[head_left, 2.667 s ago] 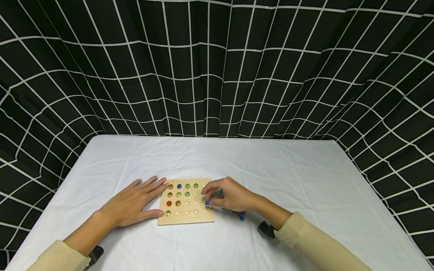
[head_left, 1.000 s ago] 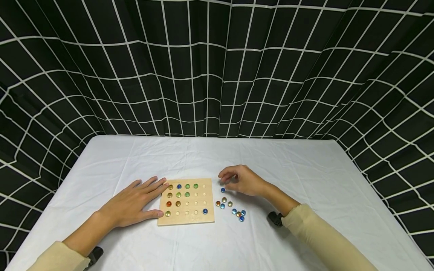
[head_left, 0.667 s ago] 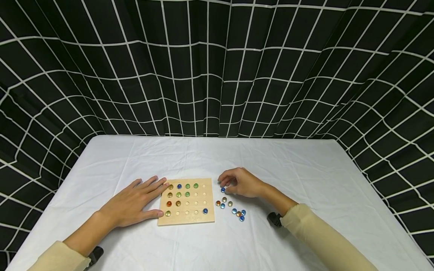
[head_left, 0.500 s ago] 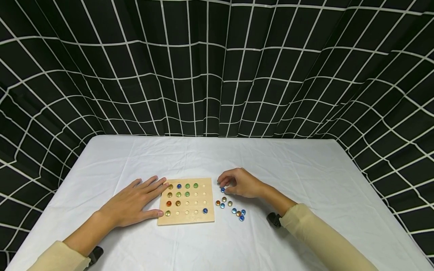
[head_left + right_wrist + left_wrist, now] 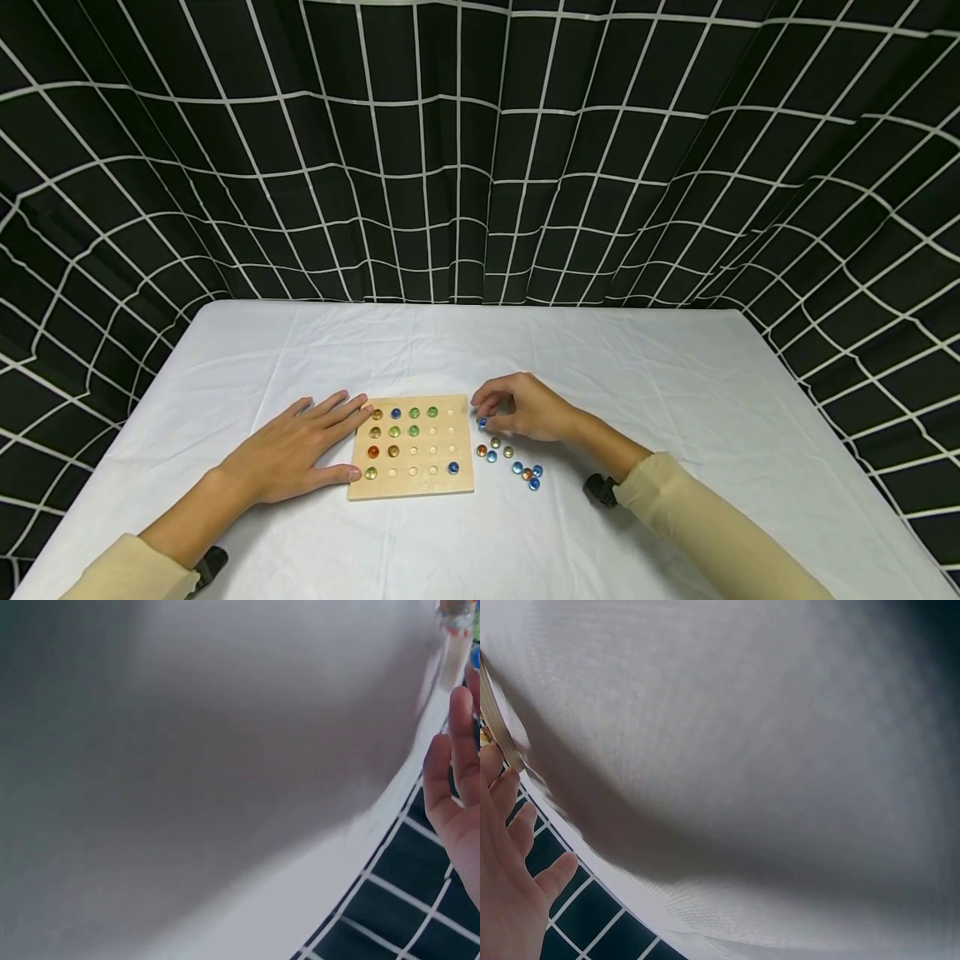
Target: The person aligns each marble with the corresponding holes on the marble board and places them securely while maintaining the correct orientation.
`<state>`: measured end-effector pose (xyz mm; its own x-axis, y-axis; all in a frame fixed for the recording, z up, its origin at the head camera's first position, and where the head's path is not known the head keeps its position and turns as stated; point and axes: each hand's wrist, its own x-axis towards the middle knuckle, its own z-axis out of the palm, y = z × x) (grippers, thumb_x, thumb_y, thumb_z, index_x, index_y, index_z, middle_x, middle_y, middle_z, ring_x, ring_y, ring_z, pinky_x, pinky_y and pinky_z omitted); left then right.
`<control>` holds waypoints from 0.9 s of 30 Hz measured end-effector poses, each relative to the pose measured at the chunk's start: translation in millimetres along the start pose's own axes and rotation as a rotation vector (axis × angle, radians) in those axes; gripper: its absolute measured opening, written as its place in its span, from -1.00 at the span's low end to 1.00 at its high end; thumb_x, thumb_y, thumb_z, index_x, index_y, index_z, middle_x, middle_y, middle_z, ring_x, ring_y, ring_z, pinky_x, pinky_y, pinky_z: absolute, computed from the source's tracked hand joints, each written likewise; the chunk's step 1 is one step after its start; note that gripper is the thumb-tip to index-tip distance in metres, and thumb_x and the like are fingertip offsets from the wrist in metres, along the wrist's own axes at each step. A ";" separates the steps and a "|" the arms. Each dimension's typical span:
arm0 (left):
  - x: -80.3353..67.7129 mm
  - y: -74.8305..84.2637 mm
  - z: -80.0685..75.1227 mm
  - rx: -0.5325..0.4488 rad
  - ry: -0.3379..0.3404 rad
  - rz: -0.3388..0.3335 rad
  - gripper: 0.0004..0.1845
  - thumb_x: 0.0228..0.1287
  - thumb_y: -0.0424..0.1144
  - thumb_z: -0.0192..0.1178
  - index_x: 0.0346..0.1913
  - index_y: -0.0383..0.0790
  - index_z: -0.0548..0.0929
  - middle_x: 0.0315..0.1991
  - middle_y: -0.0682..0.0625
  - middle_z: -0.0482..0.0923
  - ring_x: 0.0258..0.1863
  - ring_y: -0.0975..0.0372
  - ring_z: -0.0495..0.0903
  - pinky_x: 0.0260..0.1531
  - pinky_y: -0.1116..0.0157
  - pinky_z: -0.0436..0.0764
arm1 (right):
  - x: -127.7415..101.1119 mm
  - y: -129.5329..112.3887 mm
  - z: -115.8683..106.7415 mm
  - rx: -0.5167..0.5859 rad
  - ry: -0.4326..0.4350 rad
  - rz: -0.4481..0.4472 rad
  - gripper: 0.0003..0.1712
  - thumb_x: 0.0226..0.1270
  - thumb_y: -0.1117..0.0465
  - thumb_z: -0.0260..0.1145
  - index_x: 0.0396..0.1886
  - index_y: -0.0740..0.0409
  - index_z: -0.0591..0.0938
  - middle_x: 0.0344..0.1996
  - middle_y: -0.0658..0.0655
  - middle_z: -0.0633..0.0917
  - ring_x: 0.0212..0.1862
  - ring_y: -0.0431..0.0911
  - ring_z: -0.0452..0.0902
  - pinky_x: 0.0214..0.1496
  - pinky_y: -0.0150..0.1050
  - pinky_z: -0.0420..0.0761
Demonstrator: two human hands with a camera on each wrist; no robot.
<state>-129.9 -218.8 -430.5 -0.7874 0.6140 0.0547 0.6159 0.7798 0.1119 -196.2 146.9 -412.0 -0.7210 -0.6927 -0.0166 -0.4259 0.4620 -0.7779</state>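
A pale wooden board (image 5: pixel 442 485) with rows of round hollows lies on the white tablecloth in the head view. Several glass beads in amber, green, red and blue sit in its hollows, mostly toward the left; one blue bead (image 5: pixel 453 468) fills the near right corner. My left hand (image 5: pixel 296 450) lies flat with spread fingers, thumb and fingertips at the board's left edge. Just off the right edge, my right hand (image 5: pixel 525 407) pinches another blue glass bead (image 5: pixel 482 423) between thumb and finger. In the right wrist view that hand (image 5: pixel 457 780) shows only partly.
Loose glass beads lie right of the board: a small group near its edge, with an amber-red bead (image 5: pixel 482 451), and a second cluster with a blue bead (image 5: pixel 534 483) farther right. A black curtain (image 5: pixel 480 150) with white grid lines hangs behind the table.
My right hand set a blue bead in the board's near right corner, moved to the loose beads, and took another blue one, now shifted left toward the board. The left hand stays put.
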 end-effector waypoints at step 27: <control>0.4 -0.5 0.7 0.001 -0.035 -0.023 -0.10 0.32 0.48 -0.10 0.56 0.00 0.20 0.54 0.06 0.16 0.51 0.06 0.15 0.37 -0.17 0.22 | 14.1 -30.2 29.2 -0.008 -0.117 -0.012 -0.68 0.18 0.49 0.42 -0.06 0.23 0.70 -0.27 -0.02 0.76 -0.19 -0.31 0.65 0.06 -0.24 0.63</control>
<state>-130.5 -218.8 -431.2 -0.8002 0.5994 0.0177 0.5973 0.7942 0.1118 -177.6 107.0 -407.0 -0.6474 -0.7579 -0.0804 -0.4393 0.4572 -0.7733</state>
